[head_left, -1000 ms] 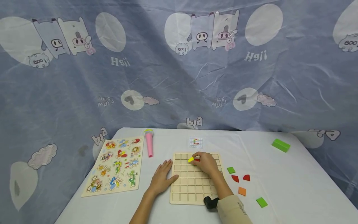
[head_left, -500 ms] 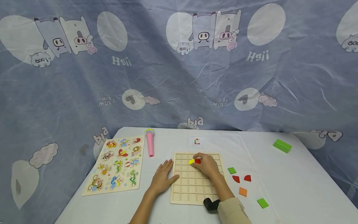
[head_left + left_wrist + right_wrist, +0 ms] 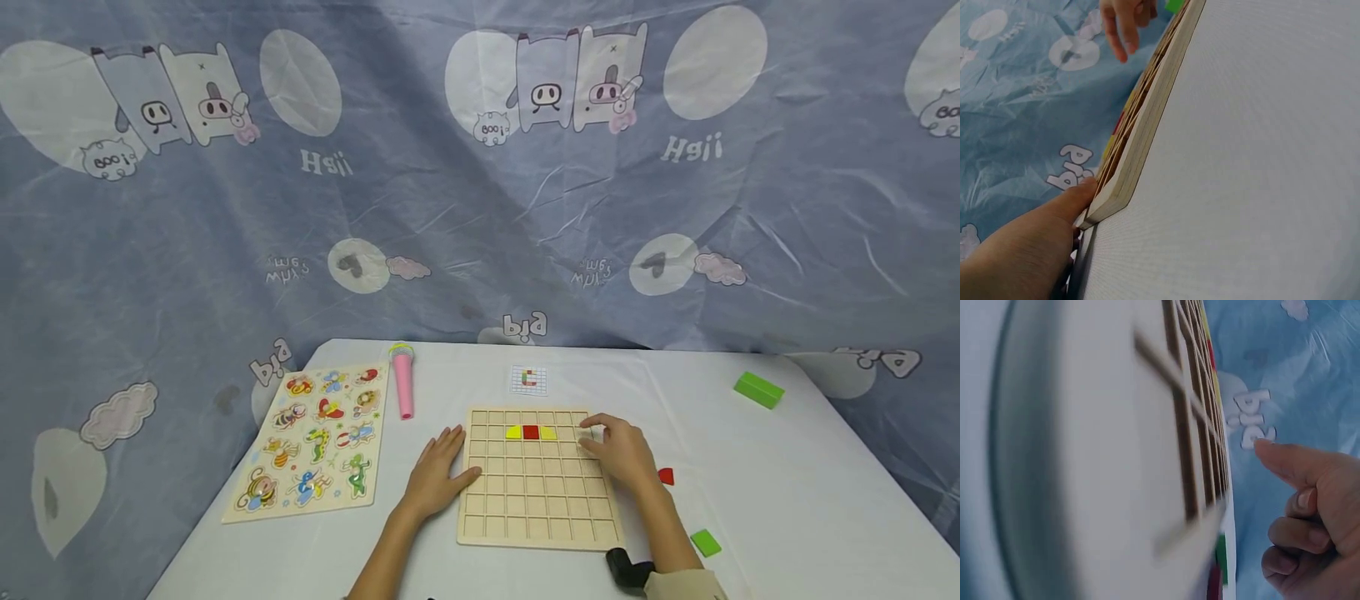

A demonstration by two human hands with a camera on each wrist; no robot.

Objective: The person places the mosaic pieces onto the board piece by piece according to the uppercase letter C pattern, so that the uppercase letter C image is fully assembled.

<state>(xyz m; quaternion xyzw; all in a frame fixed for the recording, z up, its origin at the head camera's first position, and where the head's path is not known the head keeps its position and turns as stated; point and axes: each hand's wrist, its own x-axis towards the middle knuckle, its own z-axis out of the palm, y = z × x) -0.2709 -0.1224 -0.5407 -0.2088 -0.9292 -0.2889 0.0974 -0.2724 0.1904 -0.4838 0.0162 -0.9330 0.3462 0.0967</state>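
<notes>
My left hand (image 3: 441, 477) lies with fingers spread beside the left edge of a wooden grid board (image 3: 536, 500); its thumb (image 3: 1075, 199) rests on the rim. In one row of the grid sit a yellow piece (image 3: 513, 432) with a curved side, a red square (image 3: 531, 432) and another yellow piece (image 3: 548, 432). My right hand (image 3: 628, 454) hovers over the board's right edge, thumb and index finger apart, nothing between them. The right wrist view shows its other fingers (image 3: 1297, 532) bent. A green piece (image 3: 1222, 556) lies beyond the board there.
Right of the board lie a red quarter-round piece (image 3: 666, 476) and a green square (image 3: 705, 542). A green block (image 3: 759, 390) stands farther back. Behind the board is a pattern card (image 3: 528, 380). Left are a pink toy microphone (image 3: 402, 383) and an insect puzzle board (image 3: 315, 442).
My right hand set the left yellow piece flat in the grid, let go and moved right, uncovering the right yellow piece. It now hides loose pieces beside the board. The left hand stayed put.
</notes>
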